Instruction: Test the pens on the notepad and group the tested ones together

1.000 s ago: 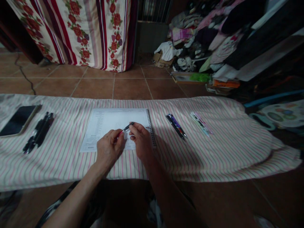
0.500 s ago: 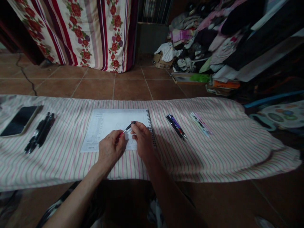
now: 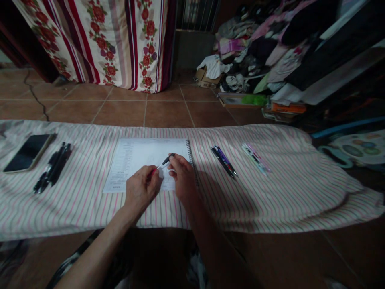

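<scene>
Over the notebook (image 3: 144,150) I hold a slim pen (image 3: 166,160) at a slant between my hands. It has a black upper end, a pale middle stretch and a red part lower down. The fingers of my left hand (image 3: 140,185) are closed round the red part and hide much of it. My right hand (image 3: 183,176) pinches the black end between thumb and fingers. The spiral-bound notebook lies flat beneath, its coil on the right and a printed column on the left. Both hands cover its near right portion.
On the striped cloth (image 3: 279,200) to the left lie a phone (image 3: 28,152) and several black pens (image 3: 54,168). Right of the notebook are dark pens (image 3: 224,161) and pastel-coloured pens (image 3: 255,158). Beyond are a floral curtain (image 3: 123,44) and piled clothes (image 3: 237,44).
The view has shifted very slightly. Both hands keep hold of the pen in nearly the same pose, and the objects on the cloth lie as before.
</scene>
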`<state>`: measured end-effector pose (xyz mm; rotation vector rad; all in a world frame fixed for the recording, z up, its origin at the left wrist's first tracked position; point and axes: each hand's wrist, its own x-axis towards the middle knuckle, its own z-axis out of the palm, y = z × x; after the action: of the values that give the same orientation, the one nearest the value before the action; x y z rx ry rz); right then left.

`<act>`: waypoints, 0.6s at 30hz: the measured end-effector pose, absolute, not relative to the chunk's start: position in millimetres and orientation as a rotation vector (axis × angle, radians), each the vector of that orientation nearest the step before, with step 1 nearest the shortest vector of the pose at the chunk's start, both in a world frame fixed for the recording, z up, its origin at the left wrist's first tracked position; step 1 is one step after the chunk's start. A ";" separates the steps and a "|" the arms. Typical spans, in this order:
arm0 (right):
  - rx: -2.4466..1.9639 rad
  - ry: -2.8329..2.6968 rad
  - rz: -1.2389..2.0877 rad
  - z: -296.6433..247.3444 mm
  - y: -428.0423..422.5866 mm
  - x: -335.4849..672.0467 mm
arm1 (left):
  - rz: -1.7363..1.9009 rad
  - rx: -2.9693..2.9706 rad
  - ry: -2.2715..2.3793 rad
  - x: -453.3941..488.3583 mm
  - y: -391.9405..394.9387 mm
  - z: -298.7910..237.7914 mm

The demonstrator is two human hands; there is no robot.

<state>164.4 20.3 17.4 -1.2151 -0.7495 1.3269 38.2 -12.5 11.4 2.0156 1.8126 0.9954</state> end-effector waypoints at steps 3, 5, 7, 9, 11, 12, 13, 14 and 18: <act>-1.215 -0.739 1.332 17.4 20.3 164.2 | 0.979 1.981 1.815 39.2 -12.6 14.0; -1.203 -0.733 1.336 17.7 20.0 164.1 | 0.967 1.952 1.806 39.8 -12.9 16.0; -1.199 -0.727 1.340 18.2 19.7 163.9 | 0.967 1.930 1.797 40.3 -13.1 17.4; -1.199 -0.726 1.342 18.7 19.5 163.7 | 0.982 1.929 1.788 40.4 -13.3 17.8; -1.196 -0.729 1.341 19.2 19.2 163.4 | 1.000 1.943 1.778 40.1 -13.2 17.2; -1.192 -0.731 1.340 19.4 19.1 163.3 | 1.004 1.951 1.775 39.9 -13.1 16.7; -1.188 -0.733 1.339 19.5 19.0 163.3 | 1.005 1.957 1.771 39.6 -12.9 16.2; -1.184 -0.734 1.340 19.4 18.9 163.3 | 1.003 1.959 1.769 39.3 -12.7 15.6; -1.184 -0.745 1.337 18.0 18.9 163.4 | 0.991 1.978 1.771 38.4 -11.9 14.3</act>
<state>163.4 18.9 18.0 -1.1844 -0.7451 1.3371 38.4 -11.9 14.3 1.9783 1.7705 0.9907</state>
